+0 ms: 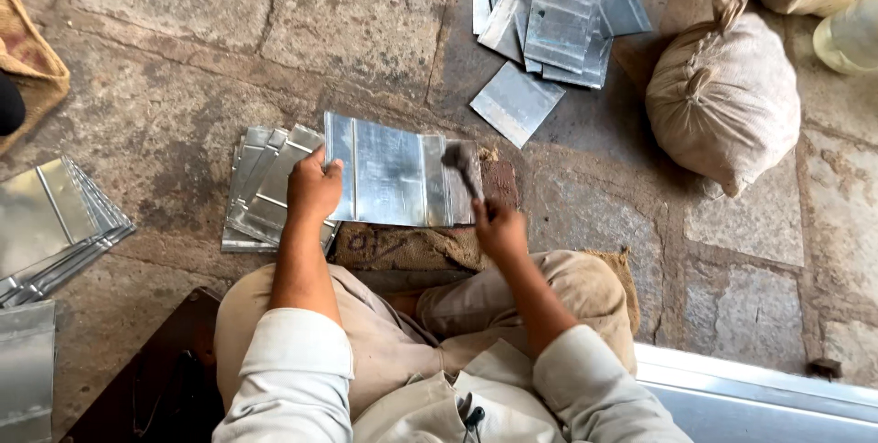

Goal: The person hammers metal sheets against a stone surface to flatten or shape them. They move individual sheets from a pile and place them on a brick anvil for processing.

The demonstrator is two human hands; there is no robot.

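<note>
L hand [313, 189] pins metal sheet [395, 171] at its left edge; sheet runs long-axis rightward from that grip. R hand [498, 228] clenched on hammer [465, 167], head over sheet's right end, R hand nearer.

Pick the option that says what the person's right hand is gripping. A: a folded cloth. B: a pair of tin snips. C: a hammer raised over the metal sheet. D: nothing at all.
C: the right hand grips the handle of a hammer whose blurred head sits over the right edge of the metal sheet, which the left hand steadies.
</note>
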